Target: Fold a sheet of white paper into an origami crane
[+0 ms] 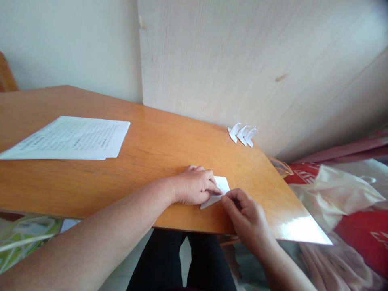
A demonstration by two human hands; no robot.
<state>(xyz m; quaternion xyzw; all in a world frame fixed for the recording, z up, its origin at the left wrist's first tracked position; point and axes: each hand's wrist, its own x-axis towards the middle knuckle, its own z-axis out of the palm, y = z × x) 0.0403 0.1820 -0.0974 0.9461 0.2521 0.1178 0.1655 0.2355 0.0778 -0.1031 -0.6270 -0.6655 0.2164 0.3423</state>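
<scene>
A small folded white paper (220, 186) lies near the front edge of the orange wooden table (151, 149). My left hand (195, 186) rests on its left part, fingers curled and pressing it down. My right hand (245, 210) pinches the paper's right corner between thumb and fingertips. Much of the paper is hidden under both hands.
Three small folded paper pieces (242, 134) sit at the table's far edge by a pale wooden board (257, 60). A stack of printed sheets (71, 138) lies at the left. Red and clear plastic bags (342, 194) crowd the right side beyond the table corner.
</scene>
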